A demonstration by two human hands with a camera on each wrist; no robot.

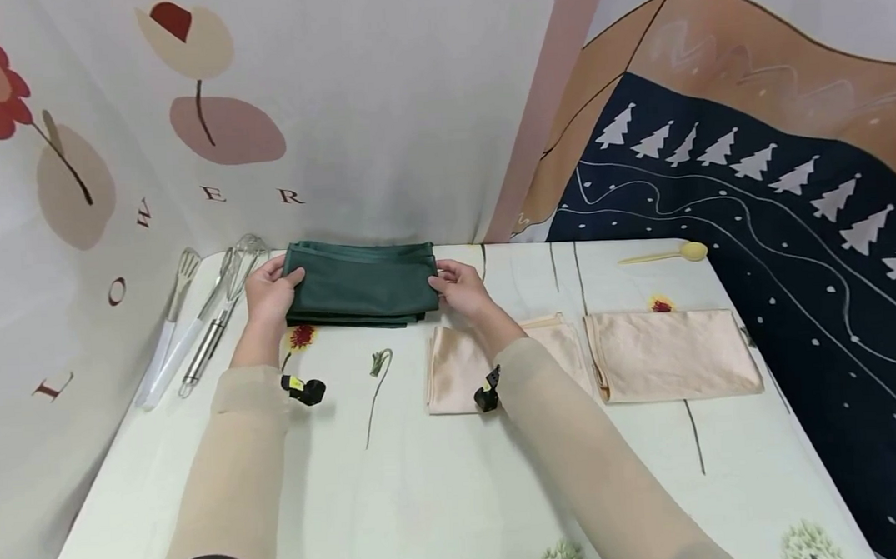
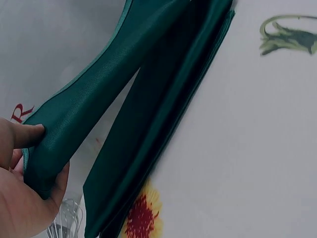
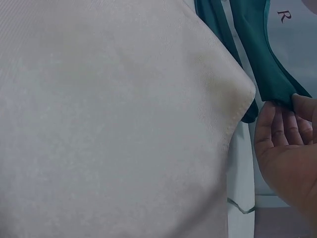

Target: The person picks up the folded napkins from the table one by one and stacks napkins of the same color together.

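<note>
Toward the back of the table, both hands hold up a folded dark green cloth (image 1: 361,279) by its two ends. My left hand (image 1: 267,297) grips the left end, thumb on the near face and fingers behind it. At the other end my right hand (image 1: 463,289) pinches the edge between thumb and fingers. Below the held cloth, more folded green cloth (image 2: 148,144) lies on the table, with a gap between them. Under my right forearm lies a folded pale pink cloth (image 1: 452,379), partly hidden by the sleeve. Pale fabric (image 3: 124,124) fills most of the right wrist view.
A second folded pink cloth (image 1: 676,353) lies at the right. Behind it is a yellow spoon (image 1: 693,251). At the back left lie a whisk (image 1: 217,331) and a slotted utensil (image 1: 186,270) with another white-handled one. A printed curtain (image 1: 380,107) hangs along the table's back edge.
</note>
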